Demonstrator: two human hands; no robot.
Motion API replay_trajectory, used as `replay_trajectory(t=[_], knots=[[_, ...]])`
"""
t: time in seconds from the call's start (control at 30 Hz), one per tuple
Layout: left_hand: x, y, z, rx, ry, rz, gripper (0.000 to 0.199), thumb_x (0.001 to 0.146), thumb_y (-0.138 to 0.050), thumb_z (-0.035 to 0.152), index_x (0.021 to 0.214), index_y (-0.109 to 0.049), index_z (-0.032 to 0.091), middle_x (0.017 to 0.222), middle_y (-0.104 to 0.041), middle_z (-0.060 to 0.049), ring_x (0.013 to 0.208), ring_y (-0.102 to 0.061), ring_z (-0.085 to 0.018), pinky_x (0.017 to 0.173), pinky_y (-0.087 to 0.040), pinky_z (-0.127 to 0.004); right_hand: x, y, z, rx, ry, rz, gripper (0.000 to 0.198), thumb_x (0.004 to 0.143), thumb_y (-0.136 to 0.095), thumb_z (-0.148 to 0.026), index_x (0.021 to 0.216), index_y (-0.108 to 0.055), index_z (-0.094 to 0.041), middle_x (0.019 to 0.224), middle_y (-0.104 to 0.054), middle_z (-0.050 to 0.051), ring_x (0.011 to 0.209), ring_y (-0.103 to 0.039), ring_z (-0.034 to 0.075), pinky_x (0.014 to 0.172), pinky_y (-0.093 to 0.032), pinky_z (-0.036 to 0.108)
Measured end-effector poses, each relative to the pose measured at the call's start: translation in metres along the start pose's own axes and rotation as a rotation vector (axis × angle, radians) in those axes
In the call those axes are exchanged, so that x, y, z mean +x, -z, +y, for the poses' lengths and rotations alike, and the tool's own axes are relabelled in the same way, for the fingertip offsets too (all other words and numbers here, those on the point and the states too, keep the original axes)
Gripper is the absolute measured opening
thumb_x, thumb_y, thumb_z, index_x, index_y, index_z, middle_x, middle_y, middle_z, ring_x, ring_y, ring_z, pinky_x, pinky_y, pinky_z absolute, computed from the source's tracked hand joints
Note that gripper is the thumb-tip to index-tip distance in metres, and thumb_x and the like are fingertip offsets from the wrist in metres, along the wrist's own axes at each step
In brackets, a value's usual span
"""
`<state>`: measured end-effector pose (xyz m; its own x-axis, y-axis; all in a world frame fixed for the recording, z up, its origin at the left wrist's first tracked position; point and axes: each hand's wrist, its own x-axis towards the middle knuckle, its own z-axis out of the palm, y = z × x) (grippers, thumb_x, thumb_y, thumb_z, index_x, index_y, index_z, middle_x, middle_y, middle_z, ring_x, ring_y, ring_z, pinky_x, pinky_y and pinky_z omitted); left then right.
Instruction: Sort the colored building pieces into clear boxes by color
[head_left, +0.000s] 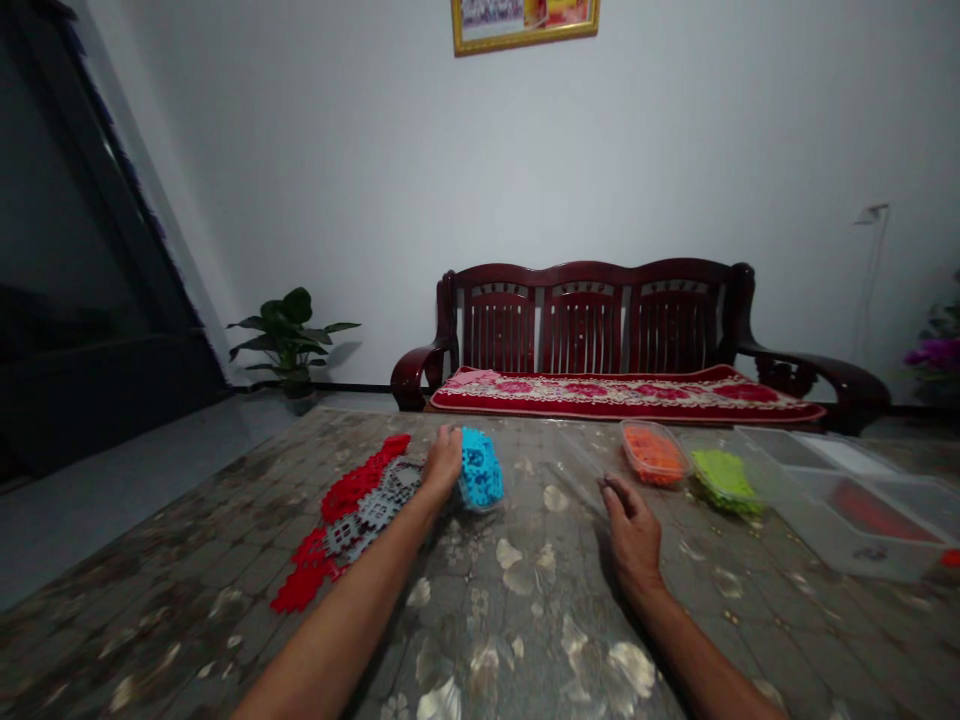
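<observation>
My left hand [444, 462] is closed round a clear plastic box of blue snowflake-like plastic pieces [481, 468]. The box looks tipped on its side, its contents facing right. My right hand [632, 530] pinches the edge of a thin clear plastic lid [581, 470], held at a slant and hard to make out. Left of the box, grey interlocking pieces [367, 515] lie in a patch on the table, with red pieces [307, 570] along their outer side.
Right of my right hand stand a clear box of orange pieces [652, 452] and some lime-green pieces [726, 482] in clear plastic. A large clear divided bin [847, 520] holds something red. Beyond the patterned tabletop [517, 640] are a wooden bench [585, 315] and a potted plant [289, 340].
</observation>
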<state>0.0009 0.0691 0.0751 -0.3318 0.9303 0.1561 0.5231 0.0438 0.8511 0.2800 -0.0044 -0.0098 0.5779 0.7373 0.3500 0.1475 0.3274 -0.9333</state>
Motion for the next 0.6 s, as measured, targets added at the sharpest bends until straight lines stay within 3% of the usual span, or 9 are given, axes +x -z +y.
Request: replay_trajectory(t=[0.13,0.27,0.6], knots=[[0.026,0.043,0.002,0.203,0.039,0.097,0.04,0.1,-0.036,0.034,0.132,-0.056,0.021,0.124,-0.066,-0.015,0.123,-0.059,-0.033,0.101,-0.044,-0.044,-0.001,0.0,-0.001,-0.008,-0.006,-0.015,0.046,0.073,-0.065,-0.052,0.098,-0.077,-0.015,0.102,-0.078,0.014,0.099,-0.071,0.029,0.094,-0.053,0.046],[0.032,0.069,0.004,0.375,0.068,0.19,0.044,0.099,-0.035,0.04,0.135,-0.055,0.022,0.126,-0.062,-0.019,0.115,-0.062,-0.037,0.093,-0.047,-0.047,-0.003,0.0,-0.003,-0.017,-0.018,-0.038,0.046,0.073,-0.065,-0.052,0.098,-0.077,-0.015,0.101,-0.078,0.014,0.099,-0.071,0.03,0.094,-0.053,0.046],[0.035,0.082,0.007,0.683,-0.067,0.264,0.042,0.101,-0.039,0.041,0.134,-0.056,0.023,0.119,-0.057,-0.02,0.107,-0.061,-0.036,0.083,-0.048,-0.042,-0.004,0.002,-0.004,-0.026,-0.018,-0.066,0.045,0.072,-0.066,-0.052,0.096,-0.077,-0.016,0.101,-0.078,0.014,0.099,-0.071,0.03,0.094,-0.053,0.046]])
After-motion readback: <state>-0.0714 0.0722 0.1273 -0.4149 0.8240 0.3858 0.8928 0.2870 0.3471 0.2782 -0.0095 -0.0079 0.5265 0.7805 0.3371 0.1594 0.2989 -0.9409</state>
